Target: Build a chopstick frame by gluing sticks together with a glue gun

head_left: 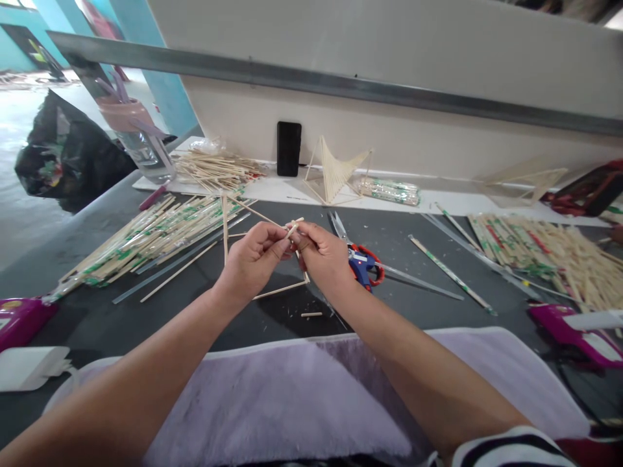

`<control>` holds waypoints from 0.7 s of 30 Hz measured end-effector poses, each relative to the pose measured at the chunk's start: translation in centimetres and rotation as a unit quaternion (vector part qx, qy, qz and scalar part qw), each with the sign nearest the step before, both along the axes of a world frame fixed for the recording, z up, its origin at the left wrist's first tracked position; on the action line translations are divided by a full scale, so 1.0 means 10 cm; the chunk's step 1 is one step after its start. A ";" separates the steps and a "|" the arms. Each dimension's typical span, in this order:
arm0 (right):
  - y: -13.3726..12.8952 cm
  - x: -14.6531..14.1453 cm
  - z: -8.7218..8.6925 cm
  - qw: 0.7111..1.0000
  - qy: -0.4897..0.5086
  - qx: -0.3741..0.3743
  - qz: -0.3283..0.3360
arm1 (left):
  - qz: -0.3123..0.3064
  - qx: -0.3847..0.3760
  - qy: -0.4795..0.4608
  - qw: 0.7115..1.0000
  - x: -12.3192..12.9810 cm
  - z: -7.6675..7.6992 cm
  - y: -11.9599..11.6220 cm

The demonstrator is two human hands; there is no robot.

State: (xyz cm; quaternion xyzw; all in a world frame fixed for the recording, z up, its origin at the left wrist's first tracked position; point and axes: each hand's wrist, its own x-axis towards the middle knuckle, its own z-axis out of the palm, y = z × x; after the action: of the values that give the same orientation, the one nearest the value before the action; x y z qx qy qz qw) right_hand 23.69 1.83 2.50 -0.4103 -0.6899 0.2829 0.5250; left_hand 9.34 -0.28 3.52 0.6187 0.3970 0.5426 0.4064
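Observation:
Both of my hands meet above the dark table, pinching the wooden stick frame point(225, 227) at a corner where sticks cross. My left hand point(257, 256) grips from the left, thumb and forefinger together. From the right, my right hand point(324, 253) pinches the same joint, its fingers partly hiding it. Thin sticks of the frame reach left and down below my hands. A short cut piece of stick point(311, 314) lies on the table nearer to me. Scissors point(363, 263) with blue and red handles rest just right of my right hand, blades pointing away.
Wrapped chopsticks point(160, 237) lie left, more point(516, 246) at right, loose sticks point(214, 165) behind. A phone point(289, 149), a finished stick model point(335, 172) and a water bottle point(141, 143) stand at the back. Purple glue guns point(24, 321) flank a lilac cloth point(282, 395).

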 end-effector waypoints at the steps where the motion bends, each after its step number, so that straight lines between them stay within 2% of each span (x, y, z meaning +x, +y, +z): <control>1: 0.00 0.00 0.00 1.000 -0.002 0.002 -0.003 | -0.002 0.002 0.002 1.000 0.00 -0.01 0.00; 8: 0.03 0.01 -0.04 1.000 0.002 -0.007 -0.016 | -0.001 0.005 0.018 1.000 -0.04 -0.08 0.02; 21: 0.00 0.00 -0.02 1.000 -0.011 0.000 -0.022 | 0.003 0.009 0.028 1.000 -0.05 -0.10 0.05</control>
State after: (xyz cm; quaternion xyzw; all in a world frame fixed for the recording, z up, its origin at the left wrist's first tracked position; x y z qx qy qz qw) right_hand 23.71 1.87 2.33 -0.4285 -0.6861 0.2666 0.5240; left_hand 8.88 0.21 2.57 0.6363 0.4054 0.5294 0.3878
